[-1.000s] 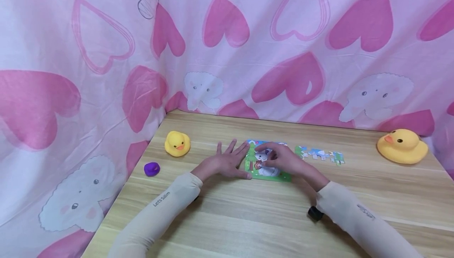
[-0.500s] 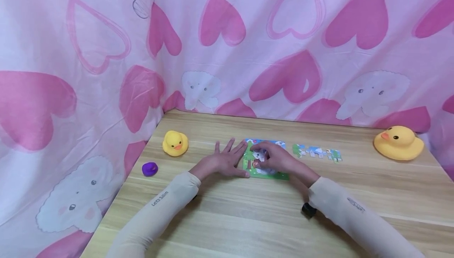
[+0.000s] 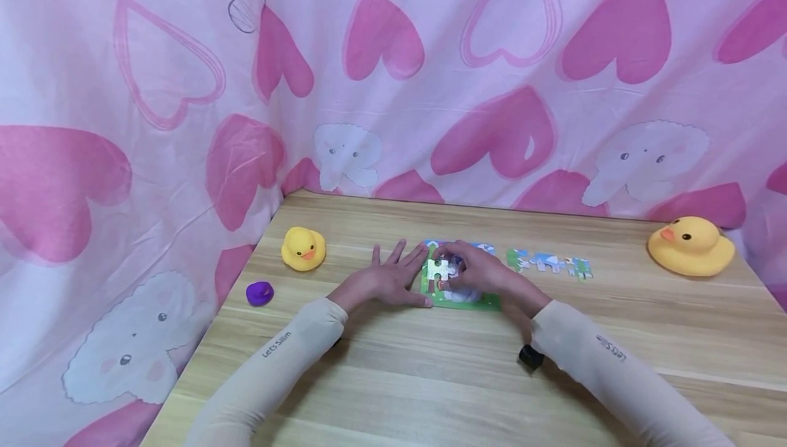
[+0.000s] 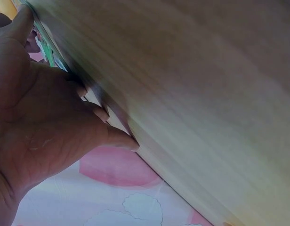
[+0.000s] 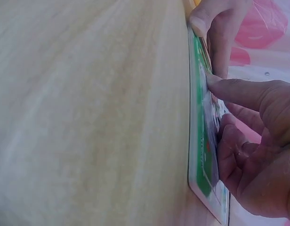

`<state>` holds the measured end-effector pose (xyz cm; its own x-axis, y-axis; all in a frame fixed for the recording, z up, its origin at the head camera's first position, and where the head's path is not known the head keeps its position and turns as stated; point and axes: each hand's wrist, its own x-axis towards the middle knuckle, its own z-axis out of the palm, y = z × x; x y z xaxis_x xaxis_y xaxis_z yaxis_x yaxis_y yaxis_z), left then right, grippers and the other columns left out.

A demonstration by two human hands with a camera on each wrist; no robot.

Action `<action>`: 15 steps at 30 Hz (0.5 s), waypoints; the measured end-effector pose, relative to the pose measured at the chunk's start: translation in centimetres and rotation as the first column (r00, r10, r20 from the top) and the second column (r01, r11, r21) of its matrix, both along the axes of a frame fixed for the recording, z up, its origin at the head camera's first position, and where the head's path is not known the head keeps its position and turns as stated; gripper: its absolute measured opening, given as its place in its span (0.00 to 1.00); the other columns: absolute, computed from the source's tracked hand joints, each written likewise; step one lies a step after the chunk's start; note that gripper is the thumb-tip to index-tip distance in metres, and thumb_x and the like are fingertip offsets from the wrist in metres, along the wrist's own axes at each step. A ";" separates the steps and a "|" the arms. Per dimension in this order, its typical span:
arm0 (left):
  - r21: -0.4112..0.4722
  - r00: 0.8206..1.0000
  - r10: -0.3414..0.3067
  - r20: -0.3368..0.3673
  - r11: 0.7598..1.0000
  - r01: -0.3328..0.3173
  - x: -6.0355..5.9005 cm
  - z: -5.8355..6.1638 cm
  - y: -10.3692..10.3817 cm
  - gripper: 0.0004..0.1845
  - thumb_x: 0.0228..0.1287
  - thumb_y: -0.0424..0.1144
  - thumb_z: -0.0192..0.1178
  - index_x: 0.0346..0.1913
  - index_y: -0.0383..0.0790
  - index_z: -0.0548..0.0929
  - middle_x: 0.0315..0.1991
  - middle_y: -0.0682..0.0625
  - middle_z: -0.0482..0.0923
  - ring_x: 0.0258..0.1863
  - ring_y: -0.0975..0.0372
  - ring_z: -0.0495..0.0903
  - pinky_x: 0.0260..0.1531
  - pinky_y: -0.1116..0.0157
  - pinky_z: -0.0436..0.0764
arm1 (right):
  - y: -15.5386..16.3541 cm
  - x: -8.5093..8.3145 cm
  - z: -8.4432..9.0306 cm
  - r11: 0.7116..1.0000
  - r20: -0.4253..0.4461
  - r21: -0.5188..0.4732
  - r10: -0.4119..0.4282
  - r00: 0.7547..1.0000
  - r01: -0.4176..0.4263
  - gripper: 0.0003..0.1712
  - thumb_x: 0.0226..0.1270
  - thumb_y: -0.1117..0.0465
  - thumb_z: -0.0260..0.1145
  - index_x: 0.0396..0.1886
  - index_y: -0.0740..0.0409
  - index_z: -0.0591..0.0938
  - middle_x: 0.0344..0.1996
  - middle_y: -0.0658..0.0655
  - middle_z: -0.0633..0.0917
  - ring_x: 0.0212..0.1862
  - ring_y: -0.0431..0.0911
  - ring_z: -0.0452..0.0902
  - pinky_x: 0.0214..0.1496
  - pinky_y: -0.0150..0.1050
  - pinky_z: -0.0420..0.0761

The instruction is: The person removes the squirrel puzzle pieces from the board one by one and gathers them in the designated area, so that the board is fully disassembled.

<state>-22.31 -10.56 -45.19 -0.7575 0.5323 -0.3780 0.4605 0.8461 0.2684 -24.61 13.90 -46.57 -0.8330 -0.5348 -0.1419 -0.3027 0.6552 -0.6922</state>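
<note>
On the table lies a jigsaw puzzle board (image 3: pixel 470 304) with a green border and a white cartoon animal, partly covered by the right hand. My left hand (image 3: pixel 390 284) has its fingers spread flat, with index finger and thumb along the board's left edge. In the left wrist view that hand (image 4: pixel 46 117) reaches over the tabletop. My right hand (image 3: pixel 479 269) is over the board, thumb and index finger at a pale, shiny puzzle piece (image 3: pixel 437 270) that it pinches. The right wrist view shows the right hand (image 5: pixel 258 136) low over the board, its other fingers curled.
Several loose puzzle pieces (image 3: pixel 547 262) lie in a row right of the board. A yellow rubber duck (image 3: pixel 303 249) and a small purple duck (image 3: pixel 260 293) stand at the left. A bigger yellow duck (image 3: pixel 691 245) sits at the right. A pink heart-patterned curtain (image 3: pixel 393 105) borders the table (image 3: pixel 393 378).
The right hand has shifted slightly left over the board. A puzzle piece by its fingertips now looks pale, with its outline showing. The left hand has stayed at the board's edge.
</note>
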 end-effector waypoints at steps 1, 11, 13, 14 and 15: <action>-0.001 1.000 0.000 0.000 1.000 0.000 0.0 0.0 0.0 0.61 0.68 0.77 0.54 0.87 0.51 0.34 0.89 0.56 0.28 0.88 0.45 0.27 0.77 0.25 0.30 | 0.0 0.0 0.0 1.000 -0.002 0.002 -0.006 1.000 0.006 0.30 0.64 0.57 0.80 0.65 0.42 0.82 0.61 0.56 0.82 0.55 0.51 0.77 0.58 0.50 0.80; 0.005 1.000 -0.004 0.008 1.000 0.004 0.1 0.3 -0.1 0.60 0.69 0.75 0.55 0.87 0.51 0.33 0.89 0.55 0.27 0.88 0.45 0.26 0.75 0.24 0.30 | -0.3 -0.4 0.0 0.999 -0.025 0.036 -0.025 0.999 0.026 0.27 0.63 0.56 0.80 0.61 0.41 0.85 0.69 0.58 0.80 0.61 0.54 0.78 0.57 0.49 0.82; 0.004 1.000 -0.005 0.006 1.000 0.005 0.1 0.3 0.0 0.60 0.69 0.75 0.55 0.87 0.51 0.33 0.89 0.55 0.27 0.88 0.45 0.26 0.76 0.24 0.30 | -0.3 -0.4 -0.1 0.999 -0.016 0.032 -0.029 0.999 0.030 0.26 0.64 0.56 0.79 0.62 0.41 0.85 0.70 0.58 0.79 0.61 0.53 0.78 0.56 0.48 0.82; 0.003 1.000 -0.006 0.006 1.000 0.006 0.0 0.3 0.0 0.60 0.69 0.75 0.55 0.87 0.50 0.33 0.89 0.55 0.28 0.88 0.45 0.26 0.76 0.24 0.30 | -0.2 -0.4 -0.1 0.999 -0.011 0.026 -0.032 0.999 0.033 0.26 0.64 0.56 0.79 0.62 0.41 0.85 0.70 0.58 0.79 0.59 0.53 0.79 0.54 0.47 0.82; 0.003 1.000 -0.007 0.006 1.000 0.006 0.0 0.2 0.0 0.60 0.69 0.75 0.55 0.87 0.50 0.33 0.89 0.55 0.28 0.88 0.45 0.26 0.76 0.24 0.30 | -0.2 -0.4 -0.2 0.999 -0.005 0.020 -0.035 0.999 0.035 0.26 0.65 0.57 0.79 0.62 0.40 0.85 0.70 0.57 0.79 0.57 0.52 0.79 0.53 0.45 0.82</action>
